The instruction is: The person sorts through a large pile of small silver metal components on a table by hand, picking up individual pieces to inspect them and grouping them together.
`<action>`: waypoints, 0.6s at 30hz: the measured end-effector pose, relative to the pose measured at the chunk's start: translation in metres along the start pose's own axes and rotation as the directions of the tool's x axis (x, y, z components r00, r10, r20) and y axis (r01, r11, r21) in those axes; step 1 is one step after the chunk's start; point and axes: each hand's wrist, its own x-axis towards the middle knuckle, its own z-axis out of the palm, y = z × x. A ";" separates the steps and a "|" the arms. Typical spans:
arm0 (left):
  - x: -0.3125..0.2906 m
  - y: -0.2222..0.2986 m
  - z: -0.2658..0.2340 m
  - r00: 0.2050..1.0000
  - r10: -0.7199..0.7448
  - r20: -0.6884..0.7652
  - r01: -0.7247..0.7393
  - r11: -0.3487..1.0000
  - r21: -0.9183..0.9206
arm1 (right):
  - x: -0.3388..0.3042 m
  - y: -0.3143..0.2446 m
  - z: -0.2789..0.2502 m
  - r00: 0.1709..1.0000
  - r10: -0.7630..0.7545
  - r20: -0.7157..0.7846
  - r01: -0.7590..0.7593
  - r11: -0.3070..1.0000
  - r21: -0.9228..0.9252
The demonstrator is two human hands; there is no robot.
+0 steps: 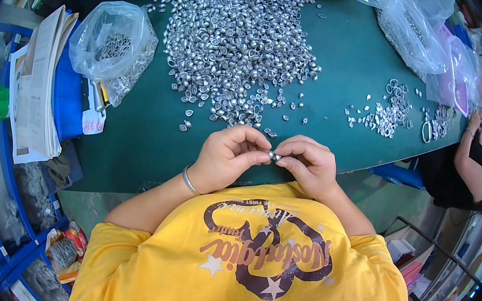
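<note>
Near the table's front edge, my left hand (229,159) and my right hand (311,165) meet fingertip to fingertip. Between them sits a small shiny silver metal piece (275,156), rounded like the ones in the pile. Thumb and forefinger of each hand pinch it; whether it is one piece or two pressed together is too small to tell. Just beyond my fingers spreads a big heap of silver teardrop-shaped metal pieces (234,38), some showing hollow backs. A few loose ones lie close to my left knuckles. A metal bangle circles my left wrist.
The green table (145,143) bears a clear bag of metal parts (113,49) at left, beside papers (37,84) and a blue bin (67,102). At right lie smaller metal bits (388,113) and plastic bags (416,17). Another person (464,175) works at far right.
</note>
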 end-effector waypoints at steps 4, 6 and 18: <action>0.005 -0.002 -0.002 0.987 -0.119 0.110 0.142 0.961 -0.239 | -0.006 0.001 0.000 0.980 0.198 0.036 -0.195 0.891 0.410; 0.004 -0.006 -0.002 0.981 -0.138 0.139 0.176 0.932 -0.317 | -0.007 0.002 -0.002 0.964 0.251 0.087 -0.262 0.839 0.476; 0.001 0.007 -0.037 0.993 -0.105 -0.055 0.046 0.769 -0.638 | 0.000 0.008 -0.015 0.945 0.326 -0.039 -0.319 0.939 0.125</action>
